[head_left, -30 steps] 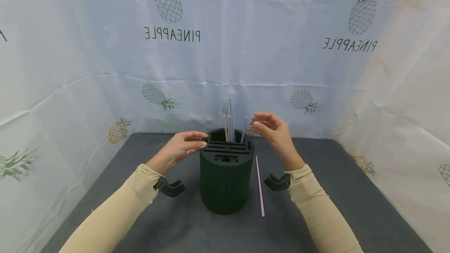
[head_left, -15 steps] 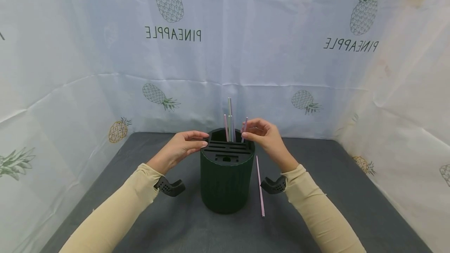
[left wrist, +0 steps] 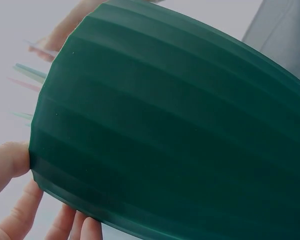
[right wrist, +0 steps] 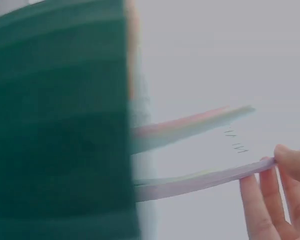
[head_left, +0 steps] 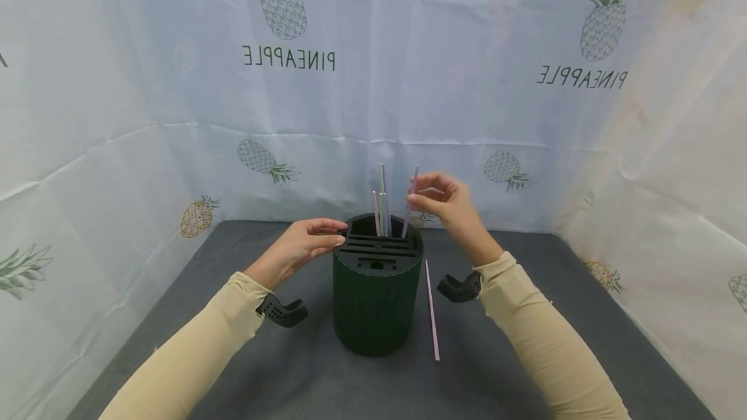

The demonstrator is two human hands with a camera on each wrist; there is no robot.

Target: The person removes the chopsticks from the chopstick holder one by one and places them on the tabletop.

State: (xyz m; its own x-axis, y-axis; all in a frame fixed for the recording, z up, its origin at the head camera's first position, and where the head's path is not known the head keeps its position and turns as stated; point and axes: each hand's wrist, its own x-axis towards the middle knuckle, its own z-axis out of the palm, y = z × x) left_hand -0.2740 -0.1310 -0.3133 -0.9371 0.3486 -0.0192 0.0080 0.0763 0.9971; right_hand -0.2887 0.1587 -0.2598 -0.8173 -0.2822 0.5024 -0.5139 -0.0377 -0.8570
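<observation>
A dark green round knife block (head_left: 373, 303) with a slotted top stands upright on the table. Several pastel chopsticks (head_left: 382, 203) rise from its rear compartment. My right hand (head_left: 449, 203) pinches the upper part of a purple chopstick (head_left: 411, 196) between thumb and fingers. Its lower end is hidden inside the block. In the right wrist view this purple chopstick (right wrist: 205, 182) runs from the block to the fingertips. My left hand (head_left: 294, 248) rests against the block's left rim, its fingers extended and thumb apart. The left fingers (left wrist: 20, 212) touch the wall in the left wrist view.
A pink chopstick (head_left: 432, 313) lies on the dark grey tabletop (head_left: 280, 381), right of the block. White cloth (head_left: 373, 83) printed with pineapples hangs behind and at the sides.
My right hand has come left to the purple chopstick, pinched it and raised it part of the way up. The left hand has stayed at the rim.
</observation>
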